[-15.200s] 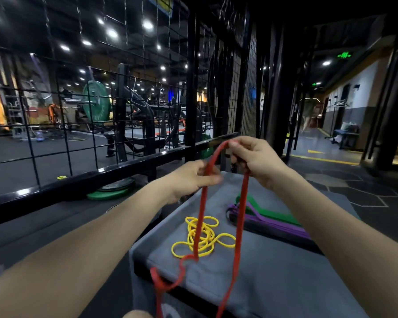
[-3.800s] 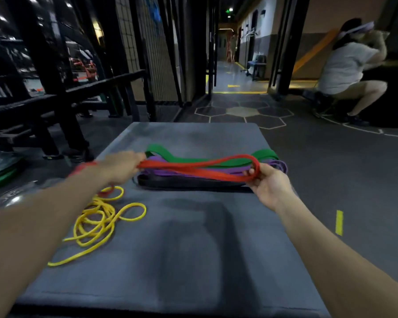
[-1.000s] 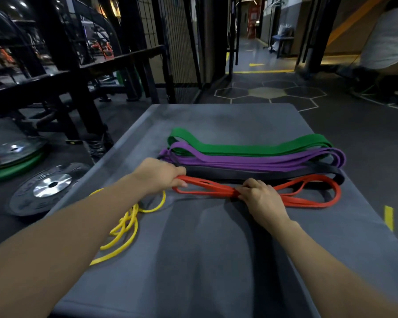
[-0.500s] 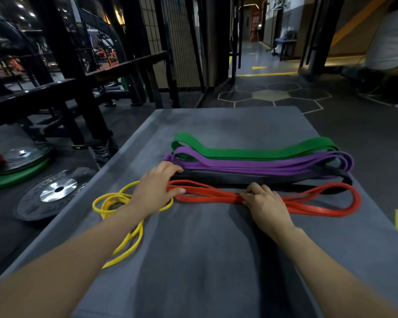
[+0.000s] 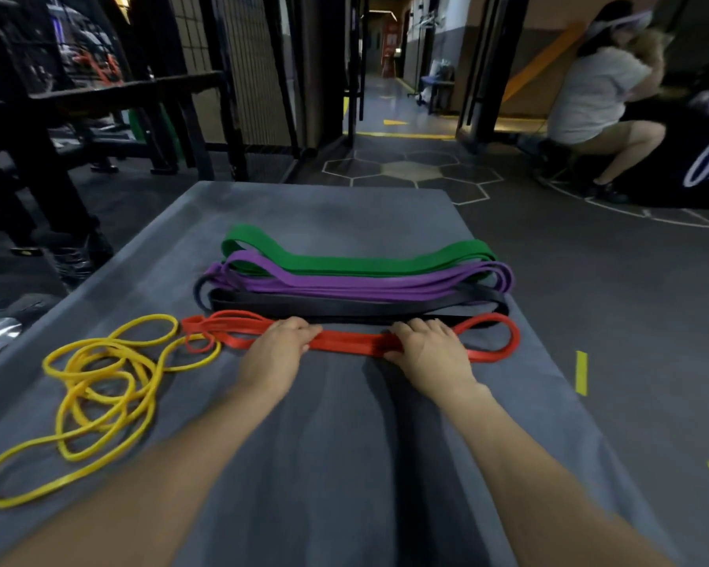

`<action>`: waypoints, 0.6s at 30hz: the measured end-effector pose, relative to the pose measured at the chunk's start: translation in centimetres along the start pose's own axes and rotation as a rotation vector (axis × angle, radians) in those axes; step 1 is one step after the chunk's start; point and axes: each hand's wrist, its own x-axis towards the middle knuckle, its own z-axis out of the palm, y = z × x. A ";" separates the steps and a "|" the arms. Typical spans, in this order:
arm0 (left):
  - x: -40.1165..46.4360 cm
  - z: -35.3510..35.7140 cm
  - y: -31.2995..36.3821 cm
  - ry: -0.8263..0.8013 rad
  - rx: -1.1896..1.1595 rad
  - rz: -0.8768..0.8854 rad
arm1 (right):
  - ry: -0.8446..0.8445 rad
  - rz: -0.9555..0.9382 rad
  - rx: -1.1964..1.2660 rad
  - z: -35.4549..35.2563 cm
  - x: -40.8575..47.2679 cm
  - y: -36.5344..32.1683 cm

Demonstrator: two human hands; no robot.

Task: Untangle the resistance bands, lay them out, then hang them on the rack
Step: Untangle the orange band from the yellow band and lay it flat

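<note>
Your left hand (image 5: 277,347) and right hand (image 5: 428,347), each grip flat and relaxed, on the red band (image 5: 348,341) atop the bench (image 5: 344,464).

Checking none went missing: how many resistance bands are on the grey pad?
5: green rubber band farthest, then purple, black, red under both hands, thin yellow left.

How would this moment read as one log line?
stage: laying out | both hands: left hand, right hand press flat red rubber band | thin yellow band: tangled
</note>
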 end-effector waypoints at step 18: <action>-0.9 -0.4 1.8 -0.040 0.365 0.035 | 0.003 -0.086 -0.049 -0.1 -1.4 3.1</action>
